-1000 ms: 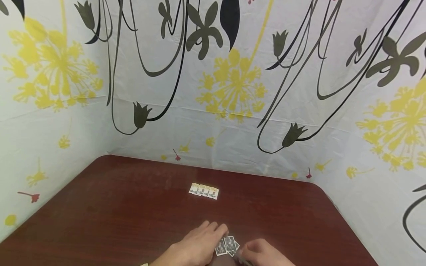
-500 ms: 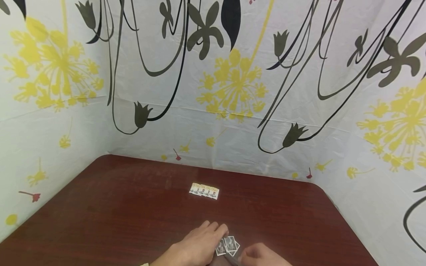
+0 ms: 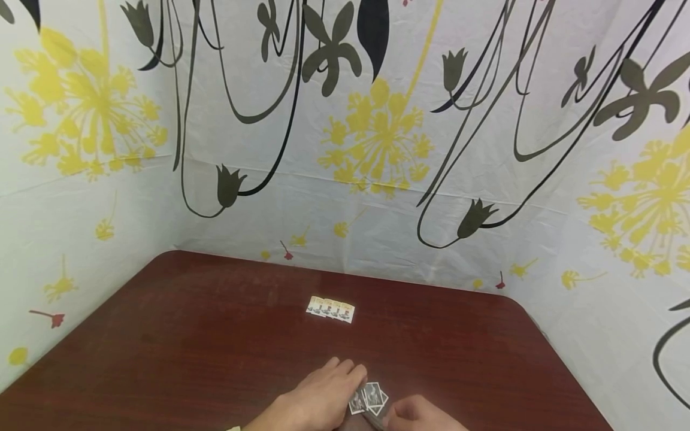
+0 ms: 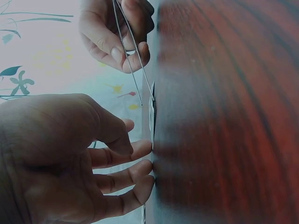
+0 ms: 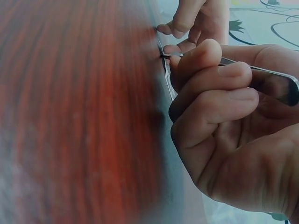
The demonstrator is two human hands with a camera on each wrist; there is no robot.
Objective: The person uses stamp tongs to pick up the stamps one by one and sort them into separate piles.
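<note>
My left hand (image 3: 318,398) rests its fingertips on the table beside a small pile of overlapping grey picture cards (image 3: 373,395). In the left wrist view its fingers (image 4: 119,179) are slightly bent, and one fingertip touches the edge of the cards (image 4: 152,116). Metal tweezers (image 5: 275,83) are pinched in my right hand (image 5: 219,107), on the other side of the pile. From the left wrist, the tweezers' (image 4: 134,79) prongs stand apart. One tip is at the cards' near edge and the other is above them. Whether a card lies between the prongs cannot be told.
Several yellow-and-white picture cards (image 3: 330,309) lie in an overlapping row farther back on the dark red wooden table (image 3: 205,335). A white cloth wall (image 3: 334,233) with printed flowers stands behind the table and along both sides.
My right hand has shifted the tweezers slightly, so their tips point leftward at the lower edge of the grey cards. The left hand stays nearly still, as do the yellow cards.
</note>
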